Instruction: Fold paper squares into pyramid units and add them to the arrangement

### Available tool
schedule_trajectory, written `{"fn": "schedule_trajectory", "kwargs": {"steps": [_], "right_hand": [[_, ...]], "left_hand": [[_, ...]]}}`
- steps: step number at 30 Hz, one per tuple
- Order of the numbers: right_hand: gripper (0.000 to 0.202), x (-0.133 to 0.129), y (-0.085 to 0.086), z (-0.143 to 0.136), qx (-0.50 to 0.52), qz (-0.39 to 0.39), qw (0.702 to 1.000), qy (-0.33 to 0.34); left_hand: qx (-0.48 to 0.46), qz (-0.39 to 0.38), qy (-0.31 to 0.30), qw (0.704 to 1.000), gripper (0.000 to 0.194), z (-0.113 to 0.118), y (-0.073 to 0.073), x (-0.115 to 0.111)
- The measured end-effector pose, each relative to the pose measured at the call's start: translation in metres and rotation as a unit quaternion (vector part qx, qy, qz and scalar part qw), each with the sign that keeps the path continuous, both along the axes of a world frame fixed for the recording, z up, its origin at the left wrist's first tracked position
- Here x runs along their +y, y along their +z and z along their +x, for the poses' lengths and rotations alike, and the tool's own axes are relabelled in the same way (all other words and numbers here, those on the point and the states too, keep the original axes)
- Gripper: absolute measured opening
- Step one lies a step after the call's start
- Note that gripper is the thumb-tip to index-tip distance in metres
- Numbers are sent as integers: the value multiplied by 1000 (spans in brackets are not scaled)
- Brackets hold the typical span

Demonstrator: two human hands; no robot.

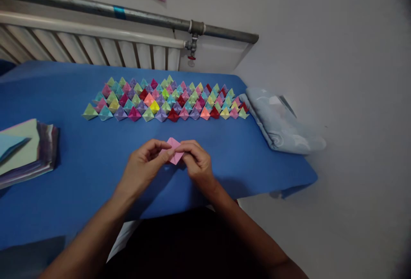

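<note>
A small pink square of folded paper (174, 143) is held between my two hands, above the blue-covered table (105, 154). My left hand (144, 161) pinches its left side with thumb and forefinger. On the right side, my right hand (197, 163) grips the paper, its fingers curled and partly hiding the edge. Creases run across the paper. Beyond my hands stand several rows of small folded paper boats (161, 114) in green, blue, pink, purple, red and yellow.
At the left lies a thick stack of coloured paper (24, 159) with a loose blue sheet (11, 144) on top. A folded grey-blue cloth (279, 120) rests at the right by the wall. Behind the table are a white radiator (93, 49) and a metal pipe (150, 16).
</note>
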State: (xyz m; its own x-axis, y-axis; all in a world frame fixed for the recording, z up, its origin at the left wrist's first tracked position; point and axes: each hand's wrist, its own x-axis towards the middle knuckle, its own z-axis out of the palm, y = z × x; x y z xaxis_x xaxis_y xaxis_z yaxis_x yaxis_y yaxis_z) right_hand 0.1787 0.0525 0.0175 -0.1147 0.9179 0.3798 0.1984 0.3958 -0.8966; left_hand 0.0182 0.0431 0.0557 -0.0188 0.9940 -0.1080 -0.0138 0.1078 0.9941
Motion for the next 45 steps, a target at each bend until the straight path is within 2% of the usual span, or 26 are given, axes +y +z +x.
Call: {"fn": "schedule_trajectory", "kwargs": {"steps": [4, 8, 10, 13, 16, 20, 22, 30, 35, 39, 45], "right_hand": [[15, -1, 9, -1, -4, -28, 999, 25], [15, 7, 10, -7, 69, -96, 993, 10], [21, 11, 9, -9, 98, -131, 986, 32], [19, 14, 10, -10, 88, -171, 980, 58], [21, 12, 13, -9, 105, -193, 975, 40], [21, 11, 14, -9, 157, -191, 969, -1], [22, 10, 14, -9, 172, -194, 966, -12], [25, 5, 14, -12, 179, -190, 965, -37], [25, 8, 6, -11, 149, -197, 969, -20], [28, 10, 0, -11, 178, -245, 953, -13], [25, 10, 3, -4, 134, -244, 960, 30]], "left_hand": [[-3, 12, 20, 1000, 30, 2, -3, 0], [2, 11, -14, 1000, 39, 1, -3, -1], [4, 7, -32, 999, 39, 1, -3, -1], [0, -11, -48, 999, 40, 1, -2, -1], [-13, -36, -40, 998, 41, 2, -3, -2], [21, -80, -97, 992, 27, 3, -6, -6], [40, -82, -115, 989, 26, 3, -8, -8], [112, -33, -108, 987, 31, -1, -13, -14], [123, -32, -115, 985, 32, -5, -18, -16], [104, -61, -136, 983, 32, -5, -16, -15], [60, -115, -190, 973, 31, -11, -15, -14]]}}
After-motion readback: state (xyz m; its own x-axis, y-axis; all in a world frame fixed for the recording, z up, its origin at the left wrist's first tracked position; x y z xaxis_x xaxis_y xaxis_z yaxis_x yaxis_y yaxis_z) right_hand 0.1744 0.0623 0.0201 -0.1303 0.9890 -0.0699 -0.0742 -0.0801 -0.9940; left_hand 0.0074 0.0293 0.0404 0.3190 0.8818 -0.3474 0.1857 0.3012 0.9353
